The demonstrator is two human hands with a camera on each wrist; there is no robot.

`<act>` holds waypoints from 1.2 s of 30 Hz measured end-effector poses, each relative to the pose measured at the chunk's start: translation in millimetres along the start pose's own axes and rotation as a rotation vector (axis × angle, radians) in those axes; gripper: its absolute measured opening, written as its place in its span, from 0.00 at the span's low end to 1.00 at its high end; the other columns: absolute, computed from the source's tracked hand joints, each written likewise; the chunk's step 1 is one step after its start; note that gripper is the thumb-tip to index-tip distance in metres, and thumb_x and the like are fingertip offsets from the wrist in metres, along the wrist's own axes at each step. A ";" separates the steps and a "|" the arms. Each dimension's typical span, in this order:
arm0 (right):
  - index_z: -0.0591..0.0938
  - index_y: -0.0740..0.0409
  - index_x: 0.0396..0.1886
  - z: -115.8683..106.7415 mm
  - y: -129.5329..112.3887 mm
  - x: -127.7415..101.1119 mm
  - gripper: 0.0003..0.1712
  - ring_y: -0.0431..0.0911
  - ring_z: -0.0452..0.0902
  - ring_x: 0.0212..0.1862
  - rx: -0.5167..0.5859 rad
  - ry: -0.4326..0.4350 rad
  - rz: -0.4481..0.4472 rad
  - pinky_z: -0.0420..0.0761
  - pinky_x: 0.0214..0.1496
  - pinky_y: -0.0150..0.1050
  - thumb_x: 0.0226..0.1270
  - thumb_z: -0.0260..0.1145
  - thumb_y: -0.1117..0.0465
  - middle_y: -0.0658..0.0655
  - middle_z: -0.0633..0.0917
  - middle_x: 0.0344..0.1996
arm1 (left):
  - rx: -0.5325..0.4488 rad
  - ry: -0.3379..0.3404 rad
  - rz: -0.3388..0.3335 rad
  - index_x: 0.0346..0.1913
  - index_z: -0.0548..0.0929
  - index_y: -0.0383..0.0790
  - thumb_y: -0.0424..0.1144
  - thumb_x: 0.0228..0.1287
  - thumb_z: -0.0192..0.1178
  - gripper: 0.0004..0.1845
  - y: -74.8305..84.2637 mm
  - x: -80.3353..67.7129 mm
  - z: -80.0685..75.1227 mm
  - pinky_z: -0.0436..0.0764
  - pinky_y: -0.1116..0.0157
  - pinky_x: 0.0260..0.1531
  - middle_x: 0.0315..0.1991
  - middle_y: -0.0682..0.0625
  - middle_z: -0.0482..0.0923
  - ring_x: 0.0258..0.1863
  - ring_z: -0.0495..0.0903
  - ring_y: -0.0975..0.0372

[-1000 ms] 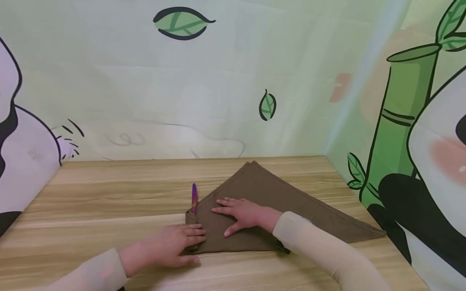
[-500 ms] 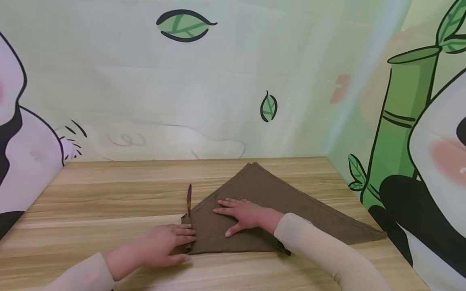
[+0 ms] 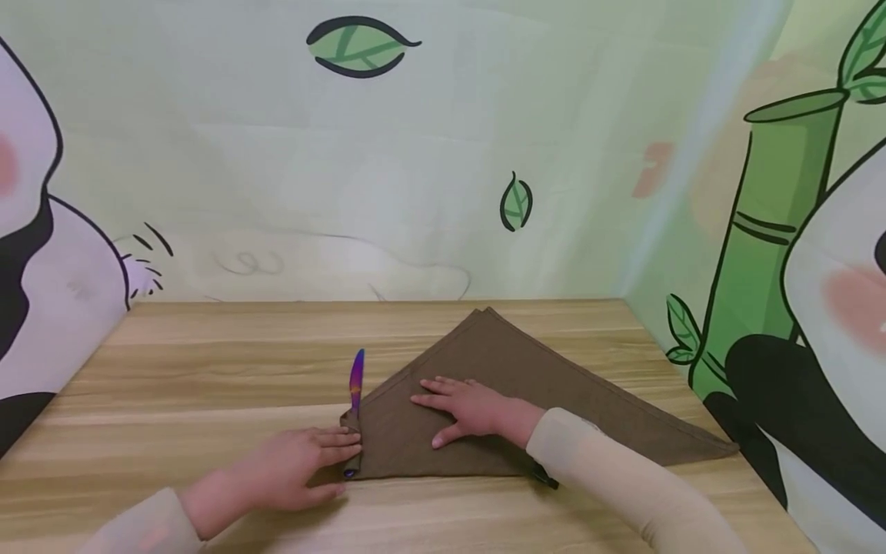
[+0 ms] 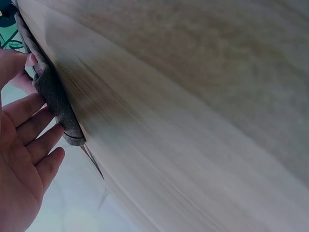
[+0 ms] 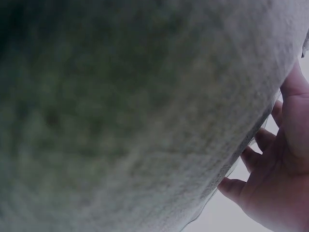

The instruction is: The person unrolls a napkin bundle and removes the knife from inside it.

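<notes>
A brown cloth napkin (image 3: pixel 512 377) lies folded into a triangle on the table, its left corner wound into a short roll (image 3: pixel 351 442). From the roll's far end sticks the blade of a shiny purple table knife (image 3: pixel 356 377); most of its handle is hidden in the cloth. My left hand (image 3: pixel 294 465) rests its straight fingertips on the roll, thumb apart near the napkin's front edge. The left wrist view shows those fingers against the rolled cloth (image 4: pixel 58 106). Spread flat, my right hand (image 3: pixel 481 414) presses on the middle of the napkin.
The wood-grain table (image 3: pixel 228 346) meets a printed backdrop (image 3: pixel 388 177) with leaves, bamboo and pandas at the back and sides. A small dark object (image 3: pixel 547 477) shows under my right sleeve at the napkin's front edge.
The roll has turned leftward with the knife in it, laying out more flat cloth. My left hand has moved left along with it. The right hand stays pressed on the napkin.
</notes>
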State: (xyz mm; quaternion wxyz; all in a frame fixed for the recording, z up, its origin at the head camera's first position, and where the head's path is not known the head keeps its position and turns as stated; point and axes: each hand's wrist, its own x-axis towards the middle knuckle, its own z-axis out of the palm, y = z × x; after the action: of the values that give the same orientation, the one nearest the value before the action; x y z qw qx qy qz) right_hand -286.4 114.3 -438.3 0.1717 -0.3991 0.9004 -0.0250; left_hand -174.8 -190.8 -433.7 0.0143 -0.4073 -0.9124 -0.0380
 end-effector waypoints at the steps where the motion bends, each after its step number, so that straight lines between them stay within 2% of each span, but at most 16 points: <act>1: 0.62 0.44 0.81 -0.5 -0.2 -0.4 0.46 0.56 0.50 0.84 -0.007 0.004 -0.001 0.61 0.79 0.66 0.69 0.67 0.39 0.55 0.58 0.83 | -0.003 -0.005 -0.004 0.66 0.81 0.42 0.59 0.73 0.57 0.30 -0.4 -0.2 -0.3 0.82 0.52 0.63 0.66 0.45 0.81 0.64 0.81 0.49; 5: 0.62 0.44 0.81 -1.8 -1.6 -2.0 0.45 0.56 0.52 0.84 -0.025 0.012 -0.005 0.64 0.78 0.66 0.69 0.67 0.39 0.56 0.59 0.82 | -0.013 -0.031 -0.015 0.67 0.81 0.42 0.60 0.73 0.57 0.31 -0.5 0.1 -2.5 0.82 0.51 0.63 0.67 0.45 0.80 0.65 0.81 0.49; 8: 0.63 0.43 0.81 -2.1 -1.4 -2.9 0.45 0.56 0.53 0.84 -0.032 0.011 -0.004 0.64 0.78 0.66 0.69 0.66 0.38 0.55 0.59 0.83 | -0.007 -0.023 -0.011 0.65 0.82 0.42 0.58 0.72 0.58 0.29 -0.4 1.6 -3.9 0.82 0.50 0.62 0.65 0.44 0.82 0.64 0.82 0.49; 10: 0.64 0.44 0.80 -2.7 -0.9 -2.8 0.44 0.55 0.55 0.83 -0.049 0.017 -0.012 0.65 0.79 0.63 0.69 0.66 0.38 0.56 0.61 0.82 | 0.015 0.017 0.011 0.62 0.84 0.42 0.56 0.71 0.60 0.26 -0.9 2.7 -4.2 0.84 0.51 0.60 0.62 0.44 0.84 0.60 0.84 0.50; 14: 0.70 0.48 0.76 -8.2 -1.8 -0.7 0.39 0.54 0.64 0.79 -0.089 0.071 -0.063 0.69 0.79 0.54 0.70 0.67 0.40 0.57 0.68 0.78 | 0.064 0.138 0.074 0.55 0.87 0.42 0.49 0.70 0.63 0.18 -1.2 5.6 -4.5 0.86 0.55 0.55 0.55 0.46 0.86 0.54 0.86 0.53; 16: 0.71 0.48 0.76 -12.4 -3.9 2.4 0.38 0.53 0.66 0.78 -0.093 0.108 -0.096 0.70 0.79 0.51 0.71 0.66 0.41 0.58 0.70 0.77 | 0.070 0.156 0.094 0.56 0.86 0.42 0.48 0.71 0.62 0.18 -0.3 8.1 -5.7 0.86 0.55 0.55 0.55 0.48 0.86 0.55 0.86 0.54; 18: 0.69 0.47 0.77 -16.1 -7.3 5.7 0.39 0.54 0.64 0.79 -0.079 0.119 -0.122 0.68 0.80 0.51 0.72 0.65 0.40 0.58 0.67 0.79 | 0.064 0.126 0.103 0.60 0.85 0.43 0.51 0.73 0.60 0.21 1.3 11.2 -7.0 0.85 0.55 0.58 0.59 0.48 0.85 0.59 0.85 0.54; 21: 0.62 0.45 0.81 -18.8 -14.1 11.0 0.44 0.55 0.56 0.83 -0.061 0.097 -0.136 0.64 0.82 0.56 0.72 0.63 0.37 0.57 0.60 0.82 | 0.045 0.043 0.102 0.66 0.81 0.43 0.56 0.76 0.55 0.26 4.2 16.0 -7.3 0.82 0.53 0.63 0.65 0.47 0.82 0.65 0.81 0.52; 23: 0.58 0.41 0.83 -17.6 -19.3 12.8 0.46 0.54 0.50 0.84 -0.051 0.051 -0.110 0.60 0.82 0.62 0.71 0.63 0.35 0.54 0.55 0.84 | 0.034 -0.013 0.092 0.68 0.79 0.44 0.58 0.76 0.53 0.29 6.3 18.6 -5.7 0.81 0.53 0.65 0.68 0.47 0.79 0.68 0.79 0.52; 27: 0.54 0.33 0.83 -10.1 -27.5 14.9 0.49 0.53 0.42 0.86 -0.027 -0.061 -0.011 0.56 0.79 0.72 0.69 0.62 0.31 0.47 0.49 0.85 | 0.024 -0.061 0.077 0.68 0.79 0.44 0.62 0.76 0.51 0.31 8.3 20.7 -0.5 0.81 0.53 0.66 0.68 0.47 0.79 0.69 0.78 0.51; 31: 0.53 0.29 0.83 -2.5 -30.8 16.2 0.48 0.53 0.40 0.86 -0.035 -0.114 0.029 0.56 0.78 0.74 0.68 0.62 0.29 0.44 0.48 0.85 | 0.016 -0.047 0.076 0.65 0.82 0.44 0.62 0.74 0.53 0.30 7.0 18.3 4.4 0.82 0.53 0.64 0.65 0.48 0.82 0.68 0.79 0.51; 36: 0.52 0.27 0.82 -1.4 -33.1 17.4 0.48 0.52 0.38 0.86 -0.050 -0.120 0.001 0.55 0.78 0.74 0.68 0.61 0.29 0.42 0.46 0.85 | 0.027 -0.004 0.080 0.62 0.84 0.44 0.61 0.73 0.55 0.29 6.0 13.8 6.4 0.83 0.52 0.62 0.61 0.50 0.85 0.65 0.81 0.51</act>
State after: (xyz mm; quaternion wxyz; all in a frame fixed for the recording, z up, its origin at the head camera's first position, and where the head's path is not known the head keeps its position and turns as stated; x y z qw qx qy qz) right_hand -274.1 79.0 -435.9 0.2153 -0.4035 0.8890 0.0214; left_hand -179.5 -176.0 -439.0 0.0194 -0.4433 -0.8958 -0.0245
